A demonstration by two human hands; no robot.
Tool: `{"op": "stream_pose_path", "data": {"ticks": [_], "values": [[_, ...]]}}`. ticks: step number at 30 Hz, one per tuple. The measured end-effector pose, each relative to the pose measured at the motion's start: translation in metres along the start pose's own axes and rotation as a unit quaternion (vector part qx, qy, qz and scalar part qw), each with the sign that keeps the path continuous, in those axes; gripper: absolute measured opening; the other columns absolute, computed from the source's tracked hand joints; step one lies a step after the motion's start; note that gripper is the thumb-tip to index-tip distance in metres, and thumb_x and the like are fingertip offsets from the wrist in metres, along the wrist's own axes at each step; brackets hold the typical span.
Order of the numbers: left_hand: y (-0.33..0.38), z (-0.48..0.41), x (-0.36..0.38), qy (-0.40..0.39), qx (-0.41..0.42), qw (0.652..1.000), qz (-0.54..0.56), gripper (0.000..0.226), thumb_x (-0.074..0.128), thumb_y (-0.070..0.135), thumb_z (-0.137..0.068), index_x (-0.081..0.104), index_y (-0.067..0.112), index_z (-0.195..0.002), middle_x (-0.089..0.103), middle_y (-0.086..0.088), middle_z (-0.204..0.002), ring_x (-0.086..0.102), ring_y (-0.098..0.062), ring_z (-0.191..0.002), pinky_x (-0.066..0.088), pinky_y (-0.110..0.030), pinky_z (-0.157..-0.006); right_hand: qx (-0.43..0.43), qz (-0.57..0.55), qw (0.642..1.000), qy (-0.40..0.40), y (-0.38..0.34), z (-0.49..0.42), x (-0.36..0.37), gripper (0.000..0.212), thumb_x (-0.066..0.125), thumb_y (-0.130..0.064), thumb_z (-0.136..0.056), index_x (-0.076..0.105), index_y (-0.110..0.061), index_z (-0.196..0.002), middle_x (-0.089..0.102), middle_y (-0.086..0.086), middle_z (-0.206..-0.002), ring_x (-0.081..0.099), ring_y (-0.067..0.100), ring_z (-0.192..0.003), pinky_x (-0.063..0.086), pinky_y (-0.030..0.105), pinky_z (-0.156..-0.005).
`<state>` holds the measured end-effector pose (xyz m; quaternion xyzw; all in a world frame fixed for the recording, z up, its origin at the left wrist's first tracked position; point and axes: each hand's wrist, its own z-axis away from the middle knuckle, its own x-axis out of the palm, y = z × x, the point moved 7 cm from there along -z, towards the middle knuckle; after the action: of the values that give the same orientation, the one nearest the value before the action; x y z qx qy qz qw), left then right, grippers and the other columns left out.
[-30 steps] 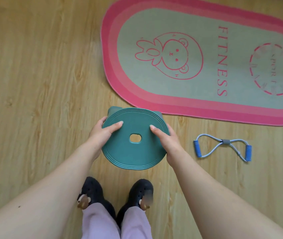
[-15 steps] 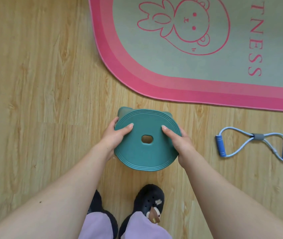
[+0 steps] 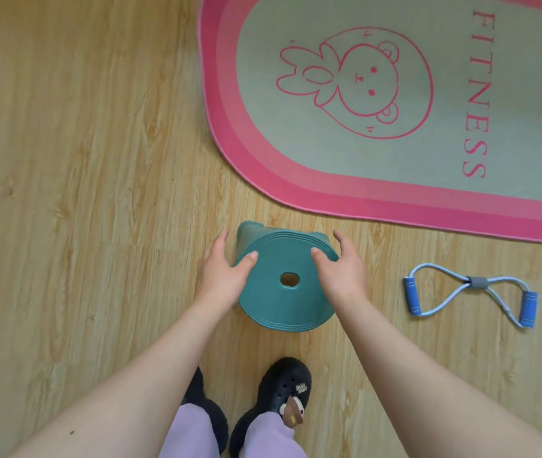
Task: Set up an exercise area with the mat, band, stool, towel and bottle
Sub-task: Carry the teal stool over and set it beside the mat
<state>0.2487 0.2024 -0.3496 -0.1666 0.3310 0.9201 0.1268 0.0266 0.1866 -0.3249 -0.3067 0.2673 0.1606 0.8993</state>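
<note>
Teal stool (image 3: 282, 302) stands upright on the wood floor (image 3: 81, 193), just off the rounded end of the pink mat (image 3: 296, 190) without touching it, in front of our shoes (image 3: 282, 388). Our left hand (image 3: 221, 276) and right hand (image 3: 342, 272) flank the round seat. Both are loose, fingers fairly straight past the rim, thumbs lying on the seat top, nothing hooked under the edge, so we log them as touching, not gripping. We judge the stool to be moulded plastic: stiff, light, not fragile, with a smooth and slightly slippery top and ridged rings near the rim for some purchase. Best hold is on opposite sides of the rim with fingers under it, or through the centre hole (image 3: 289, 279). The legs may skid on this floor if pushed. The band (image 3: 476, 282) lies flat to the right of the stool, well apart, near the mat edge; it looks soft, with padded handles. No containers are in view, and neither bottle nor towel.
</note>
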Motion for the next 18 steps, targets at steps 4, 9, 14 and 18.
{"op": "stream_pose_path", "data": {"ticks": [4, 9, 14, 18], "values": [[0.038, 0.032, -0.046, 0.015, 0.071, 0.995, -0.073, 0.069, 0.059, 0.034, -0.089, 0.025, 0.030, -0.148, 0.023, 0.000, -0.156, 0.020, -0.019, -0.143, 0.021, -0.044, -0.116, -0.076, 0.037, 0.996, -0.020, -0.068, 0.043, -0.003, 0.045, 0.056, -0.027, -0.093, 0.049, -0.022, -0.138, 0.049, 0.000, -0.142, 0.042, 0.020, -0.133, 0.034, 0.034, -0.107], [0.082, 0.078, -0.129, 0.057, 0.095, 0.992, -0.054, 0.062, 0.059, 0.032, -0.089, 0.033, 0.030, -0.145, 0.023, 0.002, -0.156, 0.022, -0.018, -0.142, 0.022, -0.040, -0.115, -0.134, 0.052, 0.987, -0.070, -0.164, 0.114, 0.004, 0.038, 0.052, -0.027, -0.091, 0.055, -0.027, -0.129, 0.054, -0.001, -0.133, 0.055, 0.027, -0.117, 0.051, 0.051, -0.091], [0.103, 0.128, -0.220, 0.113, 0.091, 0.989, -0.001, 0.053, 0.060, 0.033, -0.088, 0.041, 0.031, -0.139, 0.027, 0.005, -0.153, 0.025, -0.014, -0.140, 0.024, -0.029, -0.106, -0.210, 0.109, 0.967, -0.099, -0.244, 0.194, 0.020, 0.034, 0.053, -0.024, -0.092, 0.059, -0.024, -0.126, 0.059, -0.002, -0.130, 0.050, 0.016, -0.124, 0.040, 0.034, -0.102], [0.094, 0.183, -0.317, 0.179, 0.087, 0.980, 0.008, 0.050, 0.063, 0.030, -0.086, 0.048, 0.031, -0.133, 0.034, 0.004, -0.149, 0.032, -0.014, -0.136, 0.025, -0.029, -0.107, -0.271, 0.143, 0.941, -0.141, -0.303, 0.279, 0.050, 0.030, 0.053, -0.023, -0.093, 0.061, -0.024, -0.121, 0.060, -0.003, -0.128, 0.049, 0.015, -0.124, 0.041, 0.035, -0.102]]}}
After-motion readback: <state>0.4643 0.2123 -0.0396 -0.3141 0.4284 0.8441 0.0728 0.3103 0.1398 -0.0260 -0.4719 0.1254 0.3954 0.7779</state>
